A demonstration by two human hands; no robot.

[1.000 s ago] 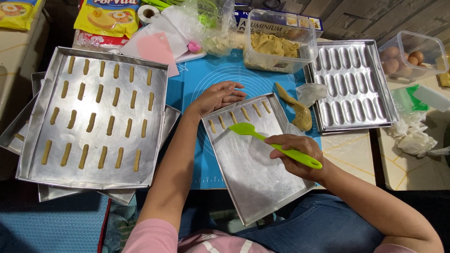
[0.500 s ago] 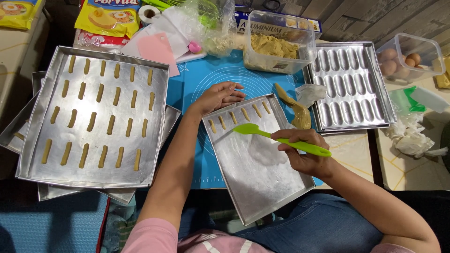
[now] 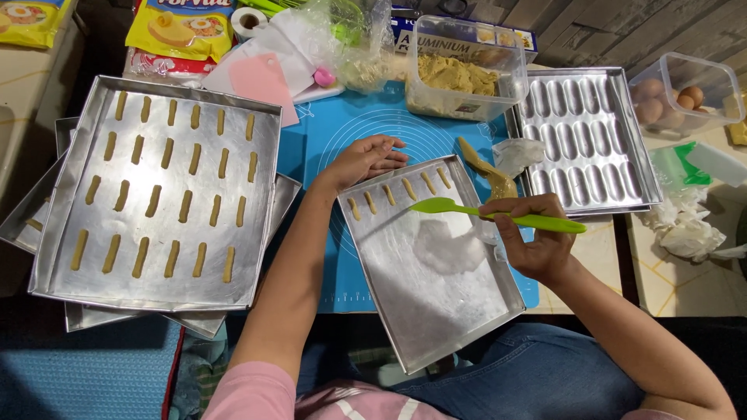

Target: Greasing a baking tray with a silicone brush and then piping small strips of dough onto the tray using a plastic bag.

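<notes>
My right hand (image 3: 533,237) grips a green spatula (image 3: 459,208) by its handle; the blade hovers over a small metal baking tray (image 3: 459,311). Several short dough sticks (image 3: 401,193) lie in a row along that tray's far edge, and a pale greasy smear marks its middle. My left hand (image 3: 366,159) rests with fingers spread on the tray's far left corner, on the blue silicone mat (image 3: 354,124). A lump of dough (image 3: 486,167) lies on the mat just beyond the tray.
A large tray (image 3: 47,257) filled with several rows of dough sticks sits at left on stacked trays. A moulded finger-shaped pan (image 3: 587,140) lies at right. A clear tub of dough (image 3: 459,74), a tub of eggs (image 3: 677,93), packets and crumpled tissue surround them.
My right hand has drifted right and slightly up with the spatula, levelling it over the small tray. My left hand has stayed on the tray's corner.
</notes>
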